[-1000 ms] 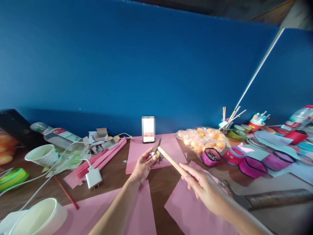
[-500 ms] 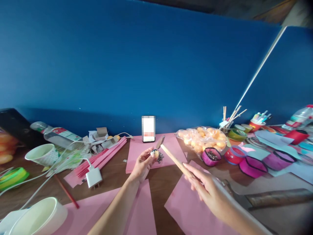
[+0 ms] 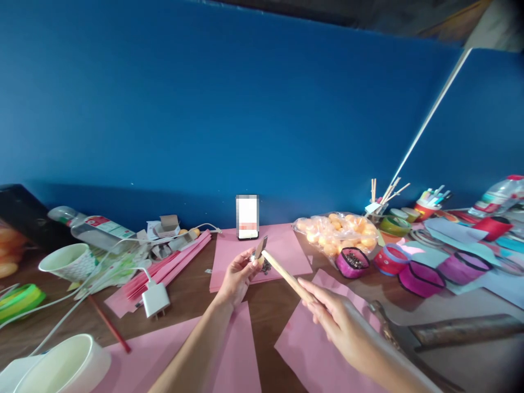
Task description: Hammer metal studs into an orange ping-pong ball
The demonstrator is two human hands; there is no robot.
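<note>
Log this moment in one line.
Left hand: pinching studded piece | Right hand: gripping wooden-handled tool | Tool head: near piece, contact unclear

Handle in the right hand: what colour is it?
The handle is pale tan, seen best in the head view.

head cam, single view | worn above table point(image 3: 264, 322), looking out past left hand point(image 3: 236, 279) and right hand point(image 3: 333, 308) | faces forward, slightly down, at blue wall point(image 3: 245, 109) | wide angle, edges stretched | hands close, low mid-frame; table across bottom, wall filling top
</note>
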